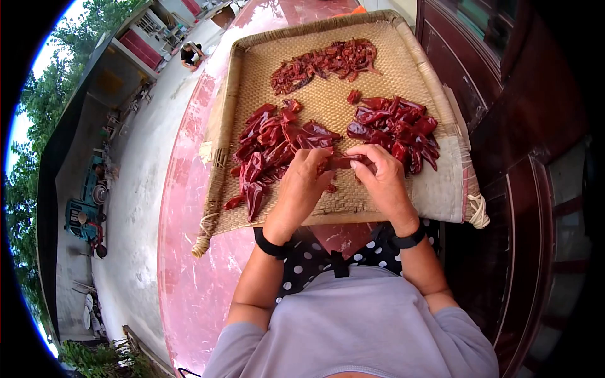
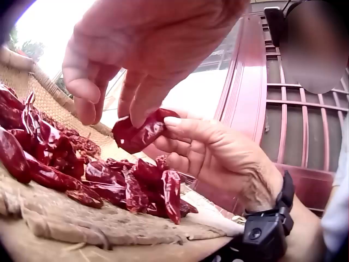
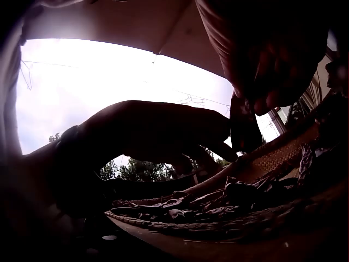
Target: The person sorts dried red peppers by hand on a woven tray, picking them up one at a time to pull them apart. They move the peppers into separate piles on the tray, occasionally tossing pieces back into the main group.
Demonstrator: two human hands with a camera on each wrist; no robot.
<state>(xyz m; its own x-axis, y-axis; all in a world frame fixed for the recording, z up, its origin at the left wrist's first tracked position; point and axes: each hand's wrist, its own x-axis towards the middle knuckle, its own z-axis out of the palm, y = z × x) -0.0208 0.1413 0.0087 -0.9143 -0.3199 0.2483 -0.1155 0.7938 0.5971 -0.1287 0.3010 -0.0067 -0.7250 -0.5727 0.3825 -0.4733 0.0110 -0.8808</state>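
Over the near part of a woven tray, both hands meet at one dark red dried chili pepper (image 1: 341, 163). My right hand (image 1: 386, 183) pinches its right end; in the left wrist view the thumb lies on the glossy skin of the chili pepper (image 2: 139, 134). At the other end, thumb and finger of my left hand (image 1: 301, 183) pinch it, with the remaining fingers hanging loosely beside it. A heap of dried chilies (image 1: 271, 142) lies beyond and left of the left hand. Another heap (image 1: 397, 129) lies just past the right hand. The right wrist view is mostly dark.
Smaller, shrivelled chili pieces (image 1: 328, 66) form a band at the tray's far end. The tray (image 1: 233, 82) has a raised rim and rests on a red surface (image 1: 183, 220). Dark red doors (image 1: 466, 69) stand close on the right. Someone crouches (image 1: 191, 55) in the yard.
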